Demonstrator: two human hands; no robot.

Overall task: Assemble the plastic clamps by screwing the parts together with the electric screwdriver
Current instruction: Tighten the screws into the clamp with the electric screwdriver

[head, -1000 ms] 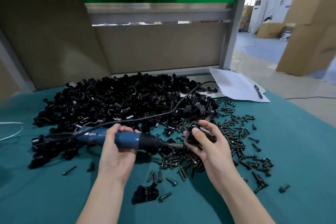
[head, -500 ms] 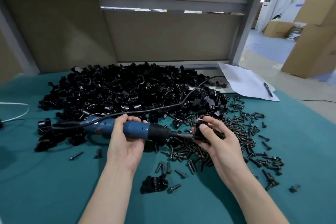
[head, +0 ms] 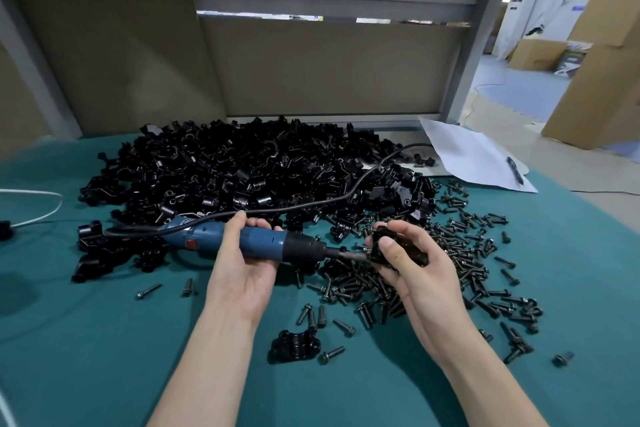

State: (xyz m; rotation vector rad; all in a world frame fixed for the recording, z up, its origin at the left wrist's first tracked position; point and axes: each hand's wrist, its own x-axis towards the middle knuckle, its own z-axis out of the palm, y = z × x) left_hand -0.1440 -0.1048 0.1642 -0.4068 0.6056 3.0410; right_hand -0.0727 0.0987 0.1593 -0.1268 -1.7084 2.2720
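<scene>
1. both hands were busy over the table: the left hand point(head: 242, 267) was curled round the blue body of the electric screwdriver point(head: 263, 244), gripping it from underneath so the tool lay roughly level, tip pointing to the person's right.
2. the right hand point(head: 419, 274) held a black plastic clamp point(head: 398, 248) pinched between thumb and fingers, raised just above the scattered screws point(head: 464, 253).
3. the screwdriver's bit met the clamp's left side; whether it sat in a screw head i could not tell.
4. a black cord point(head: 329, 199) ran from the back of the tool, over the heap of loose clamp parts point(head: 225, 173), toward the far edge of the table.
5. that heap lay on the teal cloth point(head: 86, 340) beyond the hands.
6. the screws were strewn to the right of the heap, under and around the right hand.
7. one assembled clamp point(head: 294, 345) sat on the cloth near the person, between the two forearms, with a single screw just beside it.
8. at the far right corner lay a sheet of paper point(head: 474, 156) with a pen point(head: 515, 170) on it; a thin white cable point(head: 41, 205) looped at the left edge.
</scene>
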